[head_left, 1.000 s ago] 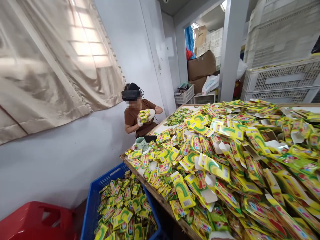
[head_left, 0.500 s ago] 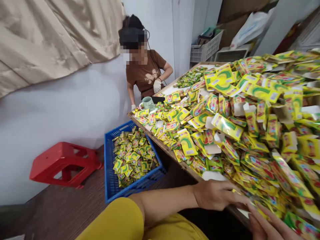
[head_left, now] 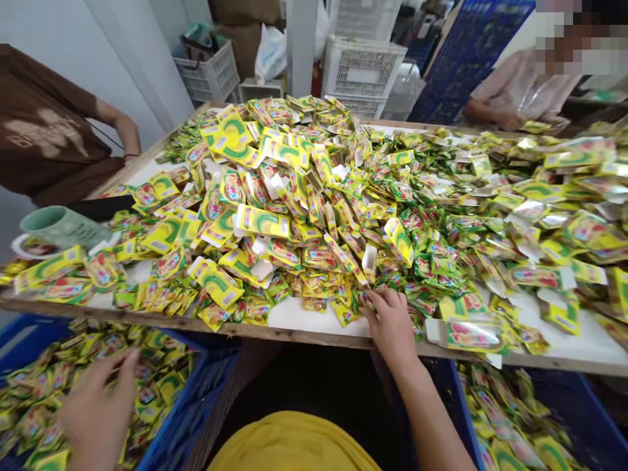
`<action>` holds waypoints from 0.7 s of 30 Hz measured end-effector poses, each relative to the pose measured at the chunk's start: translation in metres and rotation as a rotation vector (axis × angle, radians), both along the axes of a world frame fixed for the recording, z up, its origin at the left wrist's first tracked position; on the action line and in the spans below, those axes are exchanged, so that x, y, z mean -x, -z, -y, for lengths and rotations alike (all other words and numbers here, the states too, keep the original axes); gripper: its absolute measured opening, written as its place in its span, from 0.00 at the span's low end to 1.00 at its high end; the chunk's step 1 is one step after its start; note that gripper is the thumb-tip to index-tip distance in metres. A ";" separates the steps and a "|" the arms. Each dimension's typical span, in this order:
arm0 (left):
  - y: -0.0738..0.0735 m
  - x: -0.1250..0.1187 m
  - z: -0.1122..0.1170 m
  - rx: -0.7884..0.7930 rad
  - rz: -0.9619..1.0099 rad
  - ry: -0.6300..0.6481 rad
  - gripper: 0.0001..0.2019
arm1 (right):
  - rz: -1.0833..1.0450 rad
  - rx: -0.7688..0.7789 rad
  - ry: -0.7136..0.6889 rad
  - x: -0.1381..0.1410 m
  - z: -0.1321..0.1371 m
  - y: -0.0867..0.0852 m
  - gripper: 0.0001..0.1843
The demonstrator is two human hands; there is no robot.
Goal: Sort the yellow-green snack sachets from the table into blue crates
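Note:
My right hand [head_left: 390, 324] rests on the near edge of the table [head_left: 304, 314], fingers apart and slightly bent, their tips touching small yellow-green sachets [head_left: 343, 288] at the foot of a large pile. My left hand [head_left: 98, 412] is low at the left, fingers stretched out over a blue crate [head_left: 196, 399] full of the same sachets; it is blurred and nothing shows in its grasp. Flattened yellow cartons [head_left: 262, 221] lie mixed through the pile. One carton [head_left: 471, 333] lies just right of my right hand.
A green mug [head_left: 59, 226] stands at the table's left end beside a person in a brown shirt [head_left: 44, 137]. Another person [head_left: 530, 91] works at the far right. A second blue crate [head_left: 461, 418] sits under the table's right side. White crates [head_left: 363, 65] stand behind.
The view has swung right and down onto the table. My right hand moved up onto the sachets at the pile's edge. My left hand dropped over the blue crate.

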State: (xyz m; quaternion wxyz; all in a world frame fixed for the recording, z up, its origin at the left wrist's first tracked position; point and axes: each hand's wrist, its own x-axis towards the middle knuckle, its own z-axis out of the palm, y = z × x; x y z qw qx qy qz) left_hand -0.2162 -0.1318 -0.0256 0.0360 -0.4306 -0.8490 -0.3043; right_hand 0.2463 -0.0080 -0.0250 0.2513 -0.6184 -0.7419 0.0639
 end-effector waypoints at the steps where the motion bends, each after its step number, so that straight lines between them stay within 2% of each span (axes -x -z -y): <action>1: -0.004 -0.025 -0.009 -0.090 0.030 0.086 0.04 | 0.039 0.019 0.017 0.001 -0.002 0.001 0.10; 2: -0.006 -0.054 -0.021 -0.185 0.056 0.196 0.03 | 0.059 0.037 0.029 0.000 -0.004 0.002 0.07; 4: -0.008 -0.115 -0.049 -0.242 0.146 0.567 0.04 | 0.025 0.088 0.046 -0.007 -0.003 0.004 0.02; 6: -0.007 -0.172 -0.075 -0.128 0.278 0.918 0.06 | -0.110 0.180 0.068 -0.015 0.000 0.005 0.05; 8: -0.006 -0.218 -0.096 -0.004 0.329 1.141 0.08 | -0.287 0.260 0.052 -0.019 0.001 0.003 0.06; 10: -0.005 -0.249 -0.110 0.089 0.265 1.303 0.09 | -0.393 0.285 -0.078 -0.015 -0.002 -0.001 0.06; 13: -0.002 -0.267 -0.120 0.188 0.120 1.446 0.08 | -0.328 0.308 -0.325 -0.002 -0.016 -0.003 0.06; 16: -0.001 -0.257 -0.119 0.207 0.125 1.501 0.10 | -0.179 0.376 -0.416 0.009 -0.030 0.005 0.13; 18: -0.003 -0.243 -0.112 0.170 0.197 1.483 0.10 | -0.087 0.365 -0.421 0.013 -0.031 0.011 0.16; 21: -0.012 -0.222 -0.099 0.087 0.301 1.331 0.09 | 0.022 0.253 -0.362 0.011 -0.023 0.021 0.18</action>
